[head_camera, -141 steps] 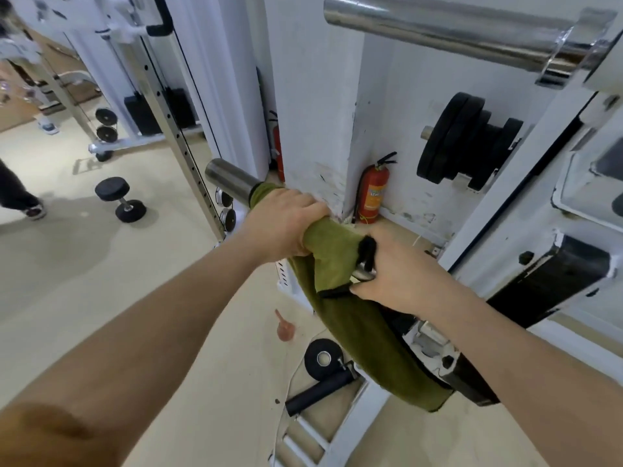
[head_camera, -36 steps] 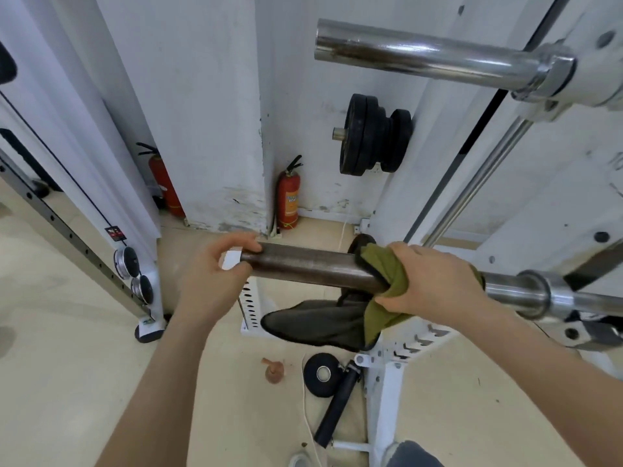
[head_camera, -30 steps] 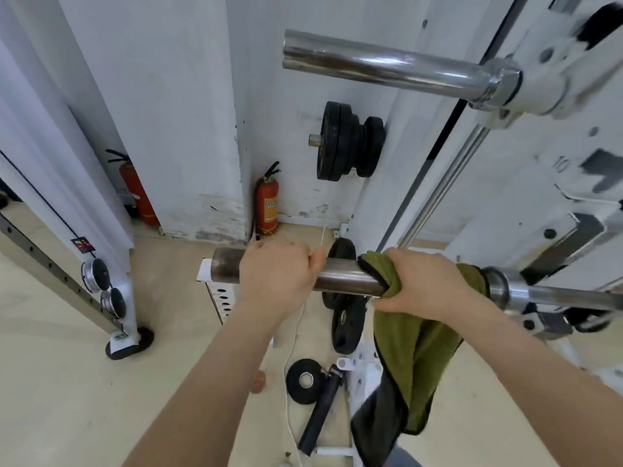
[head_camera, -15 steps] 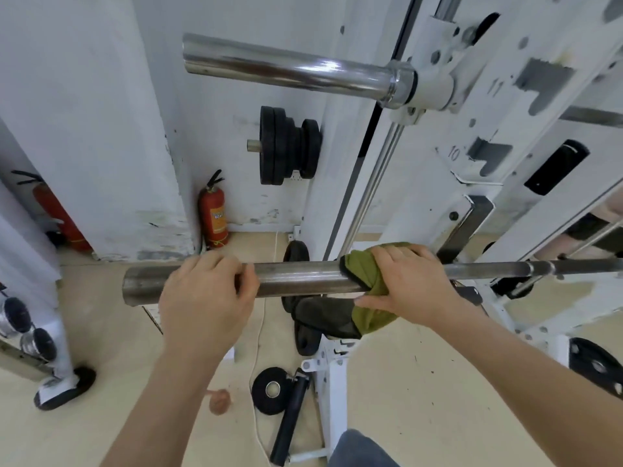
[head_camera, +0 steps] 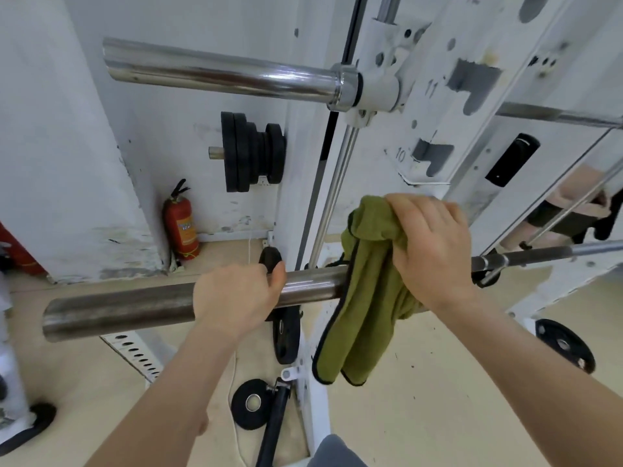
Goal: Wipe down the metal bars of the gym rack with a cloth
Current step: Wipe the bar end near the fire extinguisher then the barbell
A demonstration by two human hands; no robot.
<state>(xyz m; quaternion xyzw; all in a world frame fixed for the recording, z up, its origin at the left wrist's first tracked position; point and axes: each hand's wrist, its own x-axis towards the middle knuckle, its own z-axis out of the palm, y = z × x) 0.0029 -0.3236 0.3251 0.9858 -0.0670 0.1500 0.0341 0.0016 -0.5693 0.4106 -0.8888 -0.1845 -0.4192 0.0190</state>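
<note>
Head view, looking down on a gym rack. The lower bar [head_camera: 118,310], a dull grey steel sleeve, runs nearly level across the middle of the view, its free end at the left. The left hand [head_camera: 236,298] is clenched round this bar from above, fingers curled over the top and the thumb tip against the near side of the metal. Just to its right, an olive-green cloth [head_camera: 364,318] with a dark hem is draped over the same bar. Its upper part is bunched above the bar, and its longer part hangs below in loose folds, clear of the floor [head_camera: 438,399]. The right hand [head_camera: 435,251] lies palm down over the bar and grasps the bunched cloth, fingers curled into the fabric; the contact between cloth and metal beneath the palm is hidden. Past the right wrist the bar narrows to a thin shaft running off to the right edge.

Above, the upper bar [head_camera: 219,74], bright chrome, projects leftward from a collar on the white rack upright [head_camera: 435,96], which bears the numerals 10 and 11 beside its slots. A chrome guide rod [head_camera: 332,200] slants down from that collar. Black weight plates [head_camera: 251,151] sit stacked on a horizontal peg by the wall. A red fire extinguisher [head_camera: 180,227] stands upright on the floor in the corner. A black plate [head_camera: 564,343] lies on the floor at the right.
</note>
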